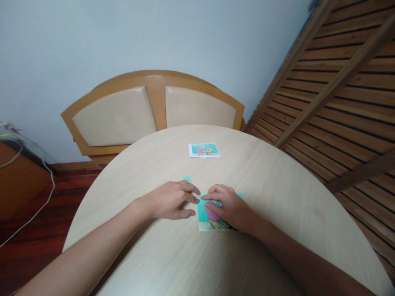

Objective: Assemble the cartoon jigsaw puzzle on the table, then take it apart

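Note:
A small teal cartoon jigsaw puzzle [206,220] lies flat on the round light-wood table [277,197]. My right hand [228,207] rests on top of it, fingers curled and pressing down on its upper part. My left hand [171,200] lies on the table just left of the puzzle, its fingertips touching the puzzle's top left corner. A loose teal puzzle piece [187,179] sits on the table just beyond my left hand. Much of the puzzle is hidden under my right hand.
A small printed reference picture [204,150] lies farther back on the table. Behind the table stands a wooden bench back with cream cushions [154,109]. A slatted wooden frame [339,82] leans at the right. Cables [37,205] trail over the dark floor at left.

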`<state>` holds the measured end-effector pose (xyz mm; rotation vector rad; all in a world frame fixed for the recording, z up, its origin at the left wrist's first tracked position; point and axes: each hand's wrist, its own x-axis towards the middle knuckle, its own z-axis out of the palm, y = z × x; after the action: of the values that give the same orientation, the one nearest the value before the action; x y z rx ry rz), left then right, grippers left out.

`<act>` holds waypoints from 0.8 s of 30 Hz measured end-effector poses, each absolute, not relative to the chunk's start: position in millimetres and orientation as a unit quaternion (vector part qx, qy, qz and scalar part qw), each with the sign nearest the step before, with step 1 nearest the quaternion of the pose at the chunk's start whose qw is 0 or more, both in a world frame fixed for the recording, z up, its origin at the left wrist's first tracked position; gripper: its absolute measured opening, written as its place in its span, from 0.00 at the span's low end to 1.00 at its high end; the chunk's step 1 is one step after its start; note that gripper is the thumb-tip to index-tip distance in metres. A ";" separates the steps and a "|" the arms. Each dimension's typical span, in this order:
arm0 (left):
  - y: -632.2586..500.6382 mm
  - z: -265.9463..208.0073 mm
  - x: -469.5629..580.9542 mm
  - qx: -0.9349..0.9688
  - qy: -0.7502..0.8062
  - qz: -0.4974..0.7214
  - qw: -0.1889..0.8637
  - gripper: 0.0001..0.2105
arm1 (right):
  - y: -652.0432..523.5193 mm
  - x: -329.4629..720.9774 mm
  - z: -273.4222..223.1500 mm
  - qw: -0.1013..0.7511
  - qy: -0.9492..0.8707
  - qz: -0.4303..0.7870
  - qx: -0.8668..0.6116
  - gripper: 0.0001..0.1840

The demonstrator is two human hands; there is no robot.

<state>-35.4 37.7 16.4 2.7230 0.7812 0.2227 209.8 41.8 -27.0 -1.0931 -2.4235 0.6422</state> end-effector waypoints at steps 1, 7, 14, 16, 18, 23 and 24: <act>37.7 15.6 -35.2 0.948 0.271 0.076 0.148 0.12 | 42.1 209.6 -26.8 0.202 -0.867 0.230 -0.393 0.10; 42.4 21.7 -43.5 0.945 0.282 0.082 0.143 0.09 | 41.4 208.5 -28.0 0.207 -0.866 0.224 -0.396 0.10; 57.2 33.4 -76.5 0.880 0.469 0.025 0.069 0.10 | 39.0 208.0 -29.3 0.220 -0.867 0.213 -0.394 0.11; 58.4 31.7 -78.5 0.865 0.497 0.002 0.067 0.09 | 37.9 208.0 -29.1 0.224 -0.868 0.204 -0.393 0.10; 58.3 28.9 -77.0 0.862 0.503 -0.003 0.062 0.10 | 36.6 208.1 -29.0 0.232 -0.869 0.196 -0.391 0.10; 58.8 20.6 -71.3 0.851 0.524 0.024 0.027 0.11 | 34.9 207.3 -27.9 0.228 -0.870 0.187 -0.395 0.10; 59.5 19.2 -71.2 0.848 0.529 0.027 0.025 0.11 | 34.8 206.8 -27.6 0.226 -0.869 0.187 -0.398 0.10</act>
<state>-71.2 59.5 19.2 2.6224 1.6347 0.0833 206.8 34.8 -27.6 -1.0966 -2.3957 0.5164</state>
